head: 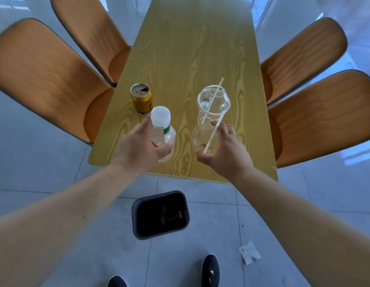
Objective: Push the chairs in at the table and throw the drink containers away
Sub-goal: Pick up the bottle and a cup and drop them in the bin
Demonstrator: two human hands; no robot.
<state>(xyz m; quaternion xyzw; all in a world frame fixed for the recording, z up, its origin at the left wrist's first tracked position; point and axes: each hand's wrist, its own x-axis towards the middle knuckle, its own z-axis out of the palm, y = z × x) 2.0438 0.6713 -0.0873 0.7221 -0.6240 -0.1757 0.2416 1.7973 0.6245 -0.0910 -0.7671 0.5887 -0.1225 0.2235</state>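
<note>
My left hand (136,146) grips a clear plastic bottle (162,129) with a white cap, over the near end of the wooden table (180,59). My right hand (223,150) wraps around a clear plastic cup (202,139) with a white straw in it. A second clear cup (213,102) with a straw stands just behind the first. An open gold can (141,101) stands upright behind the bottle. Several orange chairs flank the table: two on the left (45,75) (93,32) and two on the right (304,56) (325,117), all tucked against the edges.
A dark bin (138,224) sits on the grey tiled floor just below the table's near edge, between my arms. A crumpled white scrap (249,252) lies on the floor at the right. My dark shoes (210,270) show at the bottom.
</note>
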